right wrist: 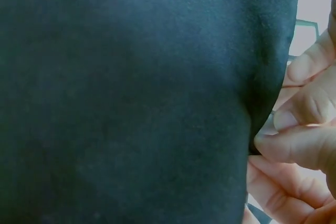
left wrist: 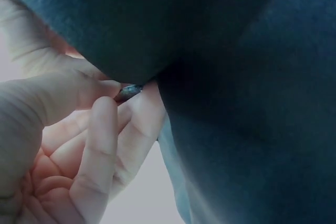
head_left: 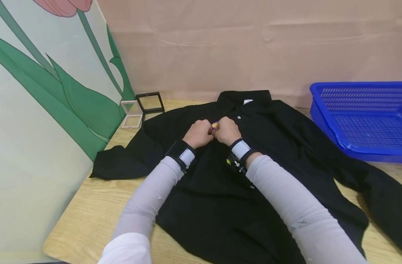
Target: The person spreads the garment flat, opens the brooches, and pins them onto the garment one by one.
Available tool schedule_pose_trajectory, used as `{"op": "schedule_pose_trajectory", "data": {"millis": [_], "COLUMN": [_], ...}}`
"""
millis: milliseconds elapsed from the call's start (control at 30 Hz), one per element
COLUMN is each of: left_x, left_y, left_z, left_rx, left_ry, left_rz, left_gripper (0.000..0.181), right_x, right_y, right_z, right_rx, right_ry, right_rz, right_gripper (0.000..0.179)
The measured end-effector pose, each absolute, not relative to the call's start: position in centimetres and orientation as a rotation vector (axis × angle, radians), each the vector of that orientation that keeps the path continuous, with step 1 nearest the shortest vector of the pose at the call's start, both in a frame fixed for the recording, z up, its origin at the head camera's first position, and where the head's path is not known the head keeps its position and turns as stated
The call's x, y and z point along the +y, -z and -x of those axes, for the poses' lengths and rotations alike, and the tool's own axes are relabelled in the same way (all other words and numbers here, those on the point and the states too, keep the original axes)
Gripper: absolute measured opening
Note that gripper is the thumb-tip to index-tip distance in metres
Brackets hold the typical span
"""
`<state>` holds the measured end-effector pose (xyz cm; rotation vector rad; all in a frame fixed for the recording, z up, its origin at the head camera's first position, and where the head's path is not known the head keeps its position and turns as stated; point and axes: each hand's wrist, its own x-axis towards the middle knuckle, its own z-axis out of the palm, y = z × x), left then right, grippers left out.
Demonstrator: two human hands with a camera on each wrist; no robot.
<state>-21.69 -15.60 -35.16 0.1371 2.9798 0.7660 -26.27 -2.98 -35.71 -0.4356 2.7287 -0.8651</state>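
Note:
A black long-sleeved button-up shirt (head_left: 217,183) lies spread on the wooden table, collar toward the wall. At its chest, beside the button placket, my left hand (head_left: 198,134) and right hand (head_left: 228,131) meet around a small purple-and-yellow badge (head_left: 215,126). Both hands pinch at it with curled fingers. Seen from the left wrist, a small dark metallic piece (left wrist: 129,92) shows between fingertips under the lifted cloth. In the right wrist view, fingertips squeeze a fold of the shirt (right wrist: 262,114). Fingers and cloth hide most of the badge.
A blue plastic basket (head_left: 347,148) stands right of the shirt, beside a sleeve. Behind the left sleeve are a black-framed clear case (head_left: 161,102) and an open pale-framed case (head_left: 132,126). A panel with painted tulips (head_left: 85,102) borders the table's left side.

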Motion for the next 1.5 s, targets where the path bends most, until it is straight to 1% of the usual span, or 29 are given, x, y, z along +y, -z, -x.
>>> {"op": "schedule_pose_trajectory", "data": {"millis": [267,400,433,533,600,800,1033,1233,1500], "left_x": [-16.0,-16.2,-16.2,-16.4,-16.4,-15.9,-15.9,-16.2,-16.6], "left_y": [35.2,35.0,34.9,34.8,34.8,34.7,34.8,35.1,35.5], "left_z": [21.6,21.7,21.7,21.8,21.8,21.9,21.8,21.8,21.6], "left_rx": [2.959,2.922,2.911,2.885,2.876,2.88,2.888,2.897,2.888], "left_ry": [-0.839,-0.878,-0.879,-0.867,-0.849,-0.833,-0.864,-0.927,-1.013], "left_rz": [-0.11,-0.08,-0.078,-0.075,-0.074,-0.116,-0.101,-0.094,-0.044], "left_gripper": [0.032,0.037,0.038,0.039,0.036,0.031,0.034,0.037,0.035], "right_x": [-2.7,-2.3,-2.2,-1.7,-1.5,-1.3,-1.3,-1.5,-1.8], "right_y": [36.4,36.7,36.6,36.3,36.1,36.4,36.6,37.0,36.9], "right_z": [26.8,27.4,27.5,27.6,27.4,27.2,26.8,26.5,26.4], "right_rx": [2.711,2.658,2.623,2.529,2.496,2.625,2.661,2.705,2.741], "right_ry": [0.902,0.911,0.91,0.879,0.857,0.777,0.832,0.85,0.807], "right_rz": [0.517,0.634,0.674,0.784,0.822,0.823,0.792,0.813,0.82], "right_gripper": [0.025,0.025,0.023,0.01,0.008,0.01,0.013,0.011,0.011]}}
